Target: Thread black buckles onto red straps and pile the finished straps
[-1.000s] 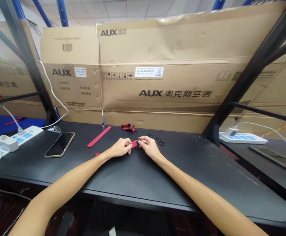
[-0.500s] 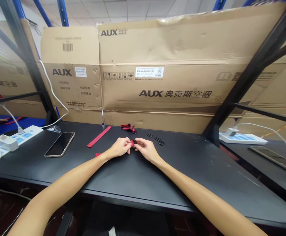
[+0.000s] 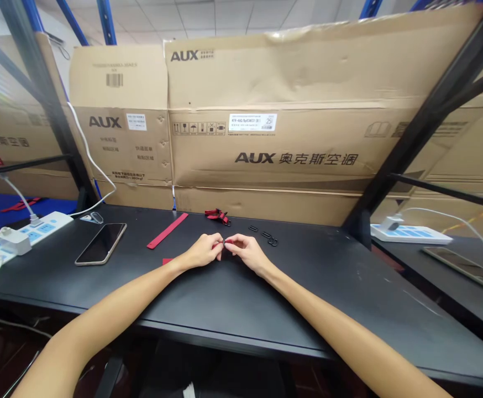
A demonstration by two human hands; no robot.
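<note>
My left hand and my right hand meet fingertip to fingertip over the black table. Both pinch a short red strap with a small black ring between them; most of the strap is hidden under my left hand, and its tail shows by my left wrist. A long flat red strap lies to the left. A finished red strap with buckle lies behind my hands. Several loose black rings lie to the right of my right hand.
A phone lies face up at the left. A white power strip with plugs and cables sits at the far left, another power strip at the right. Cardboard AUX boxes wall off the back. Black rack posts slant at both sides.
My hands have drawn together; the red strap end that showed between them is now almost covered by the fingertips. A person's hand at the far left edge is gone from view.
</note>
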